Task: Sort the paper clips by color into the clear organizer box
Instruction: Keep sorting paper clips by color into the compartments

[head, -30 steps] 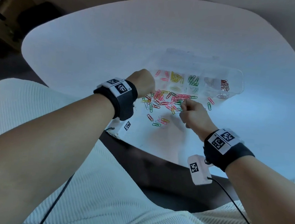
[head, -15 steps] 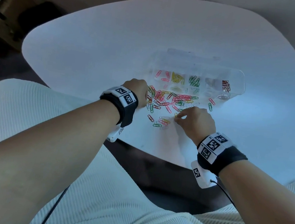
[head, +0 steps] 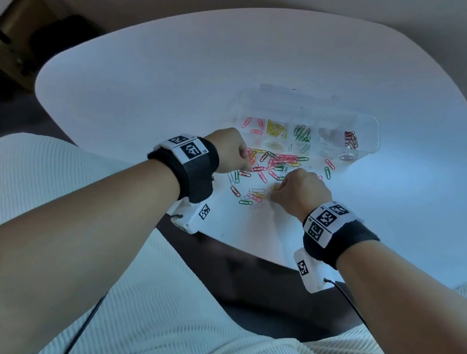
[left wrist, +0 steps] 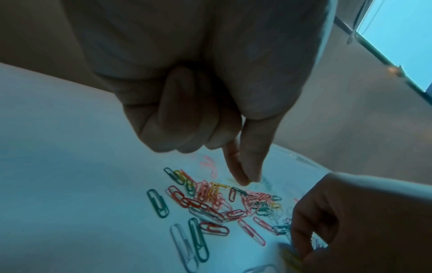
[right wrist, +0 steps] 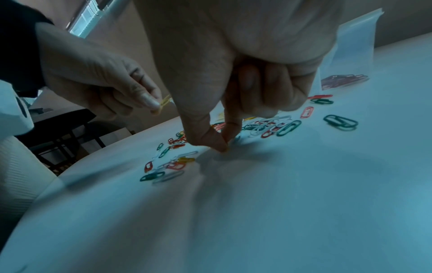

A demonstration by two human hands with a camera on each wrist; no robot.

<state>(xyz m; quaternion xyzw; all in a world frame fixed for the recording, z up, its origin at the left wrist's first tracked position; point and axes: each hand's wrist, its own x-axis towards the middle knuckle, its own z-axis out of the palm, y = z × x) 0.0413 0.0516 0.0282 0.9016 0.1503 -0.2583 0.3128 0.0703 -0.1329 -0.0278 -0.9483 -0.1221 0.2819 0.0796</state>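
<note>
Both hands have come down from near the box into the loose pile since a second ago. The left hand pinches a small yellow wire paper clip between thumb and first finger; its other fingers are curled in. The right hand has its thumb and first finger pressed tip to tip on the table, with a bit of yellow under them. I think it is picking up a yellow clip, but I cannot tell if it has it yet.

Around the hands lies the pile of loose paper clips, pink, red, green, yellow and white, all mixed up on the round white table. Just behind the pile sits the clear plastic organizer box. Its near row has pink clips, then yellow, then green, then pale ones, then dark red ones.

What could go wrong: the clips are thin and lie flat, so one may slip out of the fingers. Clips in the pile may hook together, so a wrong colour could come along. A hand could also bump the light box.

Black-and-white square code tags sit on the black wrist bands. No words can be read.
</note>
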